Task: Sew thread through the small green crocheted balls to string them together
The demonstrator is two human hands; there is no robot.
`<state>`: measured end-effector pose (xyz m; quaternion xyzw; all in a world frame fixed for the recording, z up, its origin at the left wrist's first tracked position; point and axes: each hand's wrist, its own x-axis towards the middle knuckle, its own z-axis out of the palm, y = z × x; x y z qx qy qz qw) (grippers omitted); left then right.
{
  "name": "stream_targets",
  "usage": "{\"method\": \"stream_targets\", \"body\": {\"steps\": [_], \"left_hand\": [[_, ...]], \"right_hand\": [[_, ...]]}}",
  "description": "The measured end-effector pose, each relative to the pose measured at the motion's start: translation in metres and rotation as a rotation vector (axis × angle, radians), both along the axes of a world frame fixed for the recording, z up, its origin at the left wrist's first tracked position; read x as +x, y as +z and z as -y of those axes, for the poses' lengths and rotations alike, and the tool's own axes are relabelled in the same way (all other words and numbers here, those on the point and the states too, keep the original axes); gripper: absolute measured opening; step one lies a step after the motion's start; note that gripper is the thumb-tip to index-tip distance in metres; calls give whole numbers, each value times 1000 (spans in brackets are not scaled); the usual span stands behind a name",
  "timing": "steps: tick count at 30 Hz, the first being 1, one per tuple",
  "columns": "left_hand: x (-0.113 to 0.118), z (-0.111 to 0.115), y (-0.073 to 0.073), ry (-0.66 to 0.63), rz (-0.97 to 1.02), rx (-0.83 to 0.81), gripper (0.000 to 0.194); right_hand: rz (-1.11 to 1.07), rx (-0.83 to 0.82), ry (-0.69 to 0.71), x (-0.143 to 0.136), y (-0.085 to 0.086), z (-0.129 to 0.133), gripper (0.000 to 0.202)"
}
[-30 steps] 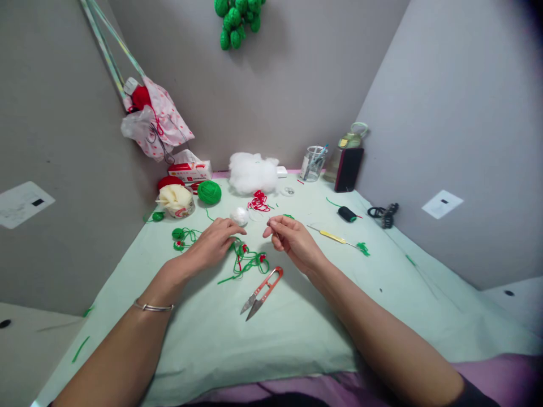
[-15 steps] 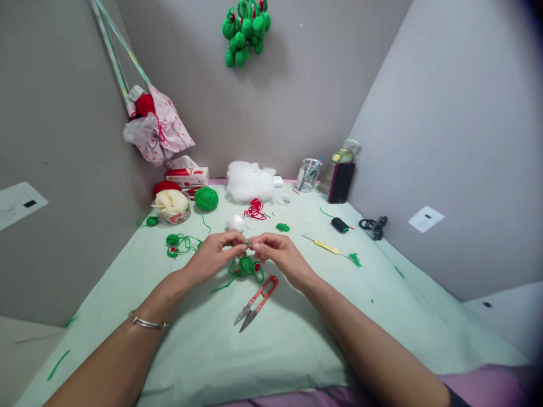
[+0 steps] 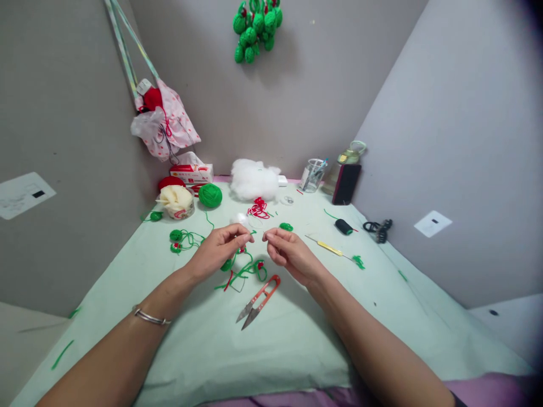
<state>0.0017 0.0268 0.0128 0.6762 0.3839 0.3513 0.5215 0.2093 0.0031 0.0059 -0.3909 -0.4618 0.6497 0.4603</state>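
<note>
My left hand (image 3: 218,249) is closed in a pinch on green yarn (image 3: 253,232), whose short end pokes out at the fingertips. Below that hand are a small green crocheted ball (image 3: 226,265), partly hidden, and tangled green strands with a red-trimmed loop (image 3: 260,270). A short red strand (image 3: 229,280) lies among them. A small gap to the right, my right hand (image 3: 292,254) has thumb and forefinger pressed together; anything between them is too small to make out. Orange-handled thread snips (image 3: 259,302) lie on the cloth in front of the hands, blades toward me.
A yellow-handled crochet hook (image 3: 330,249) and black thread spool (image 3: 343,226) lie to the right. Behind are white stuffing (image 3: 254,180), red yarn (image 3: 258,208), a green yarn ball (image 3: 210,195), a glass of pens (image 3: 313,176) and a phone (image 3: 347,184). Green crocheted pieces (image 3: 257,31) hang on the wall.
My hands, together before, have drawn apart. The green ball under them has shifted left, and a red strand now shows beside it. The whole view has swung slightly.
</note>
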Motion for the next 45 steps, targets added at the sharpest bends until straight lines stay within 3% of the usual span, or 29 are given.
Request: {"method": "stream_targets", "body": {"steps": [4,7,13,19,22,27,33,35,41,45], "left_hand": [[1,1,-2,-7,-68,68,28],[3,1,-3,-24,-118,116,27],[9,6,-5,-32,-148,134,27],[11,8,-7,1,-154,149,26],[12,7,-8,5,-150,163,24],[11,8,-6,4,-57,137,22],[15,10,-9,-54,-136,293,36],[21,14,-14,10,-85,249,39],[39,26,-24,191,220,-162,43],[39,25,-21,213,360,-222,31]], "right_hand": [[-13,-5,-8,2,2,0,34],[32,70,-89,1,3,0,33],[354,341,-292,-7,0,10,21],[644,478,-266,-14,-5,17,12],[612,431,-249,-13,-7,14,13],[355,349,-278,-8,-3,7,20],[232,250,-272,-10,5,10,22],[233,311,-278,-13,3,13,23],[449,508,-388,-20,-4,23,16],[457,557,-392,-20,-1,26,11]]}}
